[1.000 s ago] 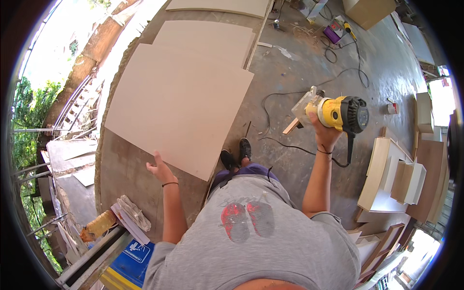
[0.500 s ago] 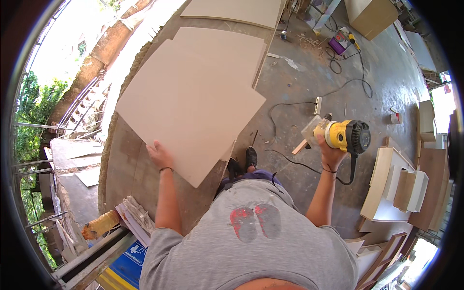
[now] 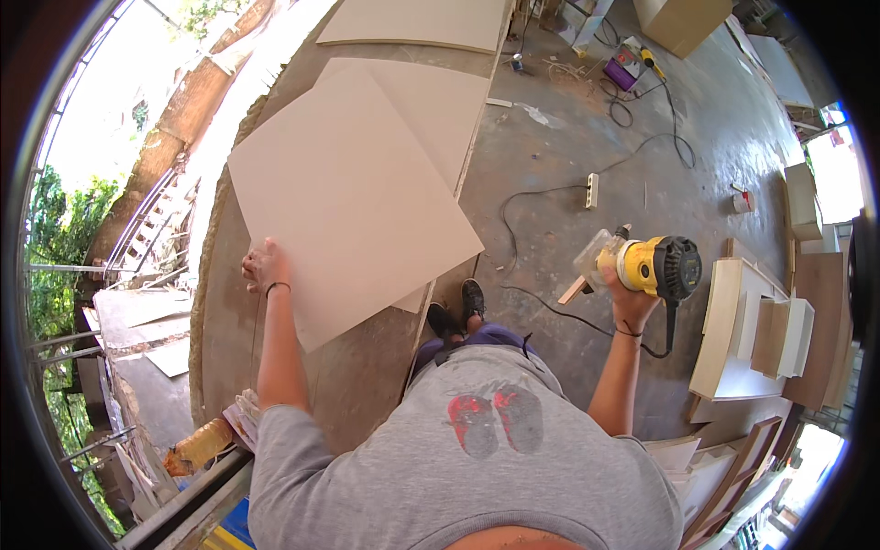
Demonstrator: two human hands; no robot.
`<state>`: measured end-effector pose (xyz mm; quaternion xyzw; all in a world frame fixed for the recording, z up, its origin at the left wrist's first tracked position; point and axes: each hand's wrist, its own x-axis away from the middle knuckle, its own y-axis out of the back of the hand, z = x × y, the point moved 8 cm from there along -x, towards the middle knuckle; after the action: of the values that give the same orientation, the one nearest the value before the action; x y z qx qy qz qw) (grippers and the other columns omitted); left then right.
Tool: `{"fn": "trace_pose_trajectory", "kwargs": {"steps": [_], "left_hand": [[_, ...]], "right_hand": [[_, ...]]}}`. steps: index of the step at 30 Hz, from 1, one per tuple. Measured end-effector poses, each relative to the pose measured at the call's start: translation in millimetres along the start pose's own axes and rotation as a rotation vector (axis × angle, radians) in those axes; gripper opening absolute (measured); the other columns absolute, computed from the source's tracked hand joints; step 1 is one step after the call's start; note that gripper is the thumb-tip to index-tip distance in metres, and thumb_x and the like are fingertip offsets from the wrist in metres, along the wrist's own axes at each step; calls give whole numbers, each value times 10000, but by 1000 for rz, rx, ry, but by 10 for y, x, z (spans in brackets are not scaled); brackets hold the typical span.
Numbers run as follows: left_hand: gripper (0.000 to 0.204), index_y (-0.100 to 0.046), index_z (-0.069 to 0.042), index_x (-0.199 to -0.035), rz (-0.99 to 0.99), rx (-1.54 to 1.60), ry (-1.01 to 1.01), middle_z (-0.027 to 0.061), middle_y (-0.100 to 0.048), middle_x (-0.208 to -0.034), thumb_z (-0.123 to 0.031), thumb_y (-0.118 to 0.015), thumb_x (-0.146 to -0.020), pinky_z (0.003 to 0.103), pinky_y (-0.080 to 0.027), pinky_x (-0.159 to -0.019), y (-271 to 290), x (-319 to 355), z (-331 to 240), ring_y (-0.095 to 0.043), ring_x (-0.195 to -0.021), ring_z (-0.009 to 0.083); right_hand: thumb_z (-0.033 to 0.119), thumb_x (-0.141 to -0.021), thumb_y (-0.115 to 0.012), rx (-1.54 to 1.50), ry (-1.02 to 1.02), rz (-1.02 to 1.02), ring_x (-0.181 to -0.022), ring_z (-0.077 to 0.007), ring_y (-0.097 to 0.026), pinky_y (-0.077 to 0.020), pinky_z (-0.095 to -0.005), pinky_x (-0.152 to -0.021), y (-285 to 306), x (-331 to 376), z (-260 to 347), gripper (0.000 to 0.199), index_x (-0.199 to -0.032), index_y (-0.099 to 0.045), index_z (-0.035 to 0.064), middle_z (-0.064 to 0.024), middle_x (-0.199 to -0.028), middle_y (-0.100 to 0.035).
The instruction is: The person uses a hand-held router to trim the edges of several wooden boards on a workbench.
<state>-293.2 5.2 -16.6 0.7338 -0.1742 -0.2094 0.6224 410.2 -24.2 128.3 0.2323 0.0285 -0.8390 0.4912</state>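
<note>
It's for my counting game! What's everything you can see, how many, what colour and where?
Table: one, brownish, left
Top board: one, beige, on table
Other boards: at least two, beige, beneath and beyond
Power tool: one, yellow and black, right
Wood strip: one, tan, by power tool
Power strip: one, white, floor
Cords: several, black, floor
Small box: one, purple, far floor
Smaller tool: one, yellow, far floor
Big box: one, tan, far right
Can: one, white and red, right floor
Furniture: several, white and brown, right
Plants: many, green, left
Shirt: one, grey, bottom centre
Shoes: two, black, centre
Left fingers: one set, bare, at top board's edge
Right fingers: one set, bare, around power tool
</note>
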Motion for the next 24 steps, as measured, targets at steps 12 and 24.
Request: {"fn": "trace_pose_trajectory", "kwargs": {"steps": [12,24], "left_hand": [[770,-588,0,-1156,-27,96,-183,179,-475,-1335,-684,-529,-808,540,-326,-1023,-47,-587,-824,-401,-1269,373],[705,-570,-7,-1160,49,158,-585,155,-435,-1371,-634,-538,-839,539,-303,-1036,-146,-661,-1914,-374,-1294,343]], "right_hand": [[34,-640,-851,39,18,-53,-990,-203,-626,-527,-333,-883,239,54,-78,655,-1200,-513,-2,-98,-1120,-608],[22,-661,-836,46,-48,68,-1019,-196,-620,-508,-342,-917,265,63,-142,621,-1204,-536,4,-94,-1144,-611]]}}
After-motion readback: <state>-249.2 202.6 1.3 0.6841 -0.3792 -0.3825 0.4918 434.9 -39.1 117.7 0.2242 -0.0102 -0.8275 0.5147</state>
